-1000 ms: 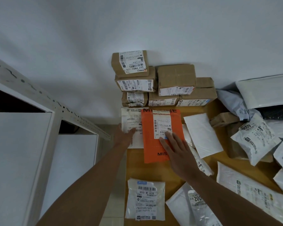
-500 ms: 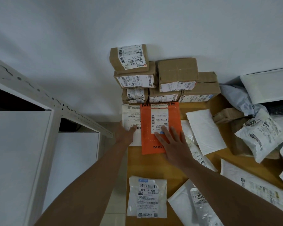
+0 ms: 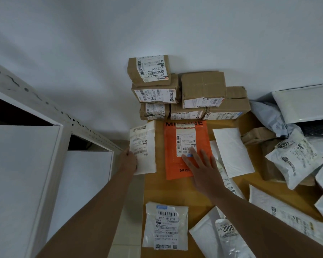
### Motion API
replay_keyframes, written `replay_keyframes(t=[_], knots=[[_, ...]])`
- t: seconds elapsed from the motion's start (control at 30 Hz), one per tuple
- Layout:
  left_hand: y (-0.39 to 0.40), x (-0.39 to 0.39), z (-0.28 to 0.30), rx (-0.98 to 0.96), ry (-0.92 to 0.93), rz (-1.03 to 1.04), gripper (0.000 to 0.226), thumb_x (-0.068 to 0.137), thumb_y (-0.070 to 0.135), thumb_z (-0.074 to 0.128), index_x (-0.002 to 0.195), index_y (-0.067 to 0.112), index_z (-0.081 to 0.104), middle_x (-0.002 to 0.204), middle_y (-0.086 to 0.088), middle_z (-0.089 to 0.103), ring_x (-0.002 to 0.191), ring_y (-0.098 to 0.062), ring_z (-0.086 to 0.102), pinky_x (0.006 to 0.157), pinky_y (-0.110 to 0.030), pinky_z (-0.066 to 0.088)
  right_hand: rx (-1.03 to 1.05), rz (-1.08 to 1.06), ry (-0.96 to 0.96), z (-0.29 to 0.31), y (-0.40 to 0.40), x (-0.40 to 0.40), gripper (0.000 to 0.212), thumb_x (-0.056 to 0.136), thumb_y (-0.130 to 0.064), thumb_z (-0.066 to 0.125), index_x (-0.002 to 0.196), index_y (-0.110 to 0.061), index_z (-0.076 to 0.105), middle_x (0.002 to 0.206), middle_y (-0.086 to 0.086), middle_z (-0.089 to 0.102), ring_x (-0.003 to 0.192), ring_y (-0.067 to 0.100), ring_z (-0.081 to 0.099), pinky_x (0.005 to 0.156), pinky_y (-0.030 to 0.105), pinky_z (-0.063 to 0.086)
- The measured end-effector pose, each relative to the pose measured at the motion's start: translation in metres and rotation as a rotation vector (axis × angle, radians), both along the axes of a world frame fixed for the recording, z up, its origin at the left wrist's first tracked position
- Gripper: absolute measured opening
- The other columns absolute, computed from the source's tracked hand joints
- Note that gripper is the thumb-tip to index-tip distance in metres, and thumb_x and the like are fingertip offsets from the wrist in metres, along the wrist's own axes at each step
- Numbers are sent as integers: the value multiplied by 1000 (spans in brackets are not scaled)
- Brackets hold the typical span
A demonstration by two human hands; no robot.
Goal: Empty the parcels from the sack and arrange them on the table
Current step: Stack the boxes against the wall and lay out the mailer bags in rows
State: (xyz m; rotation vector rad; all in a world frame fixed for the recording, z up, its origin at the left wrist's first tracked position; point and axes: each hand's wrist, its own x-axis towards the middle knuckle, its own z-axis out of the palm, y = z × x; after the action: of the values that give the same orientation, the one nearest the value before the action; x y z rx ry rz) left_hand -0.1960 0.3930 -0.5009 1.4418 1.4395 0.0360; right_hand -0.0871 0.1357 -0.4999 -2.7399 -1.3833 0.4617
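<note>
An orange mailer [image 3: 171, 164] with a white label lies flat on the wooden table [image 3: 175, 190], just in front of a stack of cardboard boxes [image 3: 203, 86] against the wall. My right hand [image 3: 201, 166] rests flat on the orange mailer's lower right part, fingers straight and spread. My left hand [image 3: 128, 162] grips the left edge of a white labelled parcel [image 3: 144, 146], which is lifted and tilted at the table's left edge, apart from the orange mailer. No sack is in view.
White padded mailers [image 3: 231, 151] lie right of the orange one. More white bags [image 3: 293, 161] pile up at the right. A labelled bag [image 3: 166, 226] sits at the near left edge. A white metal shelf [image 3: 45, 142] stands left of the table.
The orange mailer has slid away toward the boxes under my right hand. My left hand has pulled the white parcel out to the left and tilted it up.
</note>
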Motion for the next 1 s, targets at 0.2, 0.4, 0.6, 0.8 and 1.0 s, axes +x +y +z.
replay_keyframes(t=[0.2,0.4,0.6,0.8,1.0], knots=[[-16,23,1,23,36,-37,36,106,14,28,132,12,52,115,-13,63,88,-22,59,72,-31,48,9,28,-10,-2,13,-7,80,83,-47,69,151,-30,30,157,11,31,141,47,30,106,70,30],[-22,33,1,-29,-60,20,33,103,32,41,127,13,54,110,-9,68,88,-23,66,66,-30,51,7,24,-10,-4,20,-7,82,82,-52,66,152,-30,28,158,12,28,142,47,26,108,68,25],[-22,38,4,-59,-69,-3,56,89,42,67,132,13,47,122,-3,64,103,-22,66,80,-39,57,-30,54,12,-4,22,-2,82,84,-54,64,152,-31,25,160,11,24,144,46,22,110,68,22],[-20,40,-1,-19,-51,-16,58,85,48,69,130,17,48,122,-3,63,105,-24,65,87,-50,56,-50,82,55,-1,19,3,90,82,-49,67,154,-31,17,163,9,15,148,43,10,112,69,19],[-22,36,0,100,134,-6,86,83,67,54,147,17,29,149,-15,40,133,-39,42,107,-58,36,47,-138,-1,16,-6,4,80,84,-58,47,151,-17,28,154,16,32,142,42,30,108,64,33]])
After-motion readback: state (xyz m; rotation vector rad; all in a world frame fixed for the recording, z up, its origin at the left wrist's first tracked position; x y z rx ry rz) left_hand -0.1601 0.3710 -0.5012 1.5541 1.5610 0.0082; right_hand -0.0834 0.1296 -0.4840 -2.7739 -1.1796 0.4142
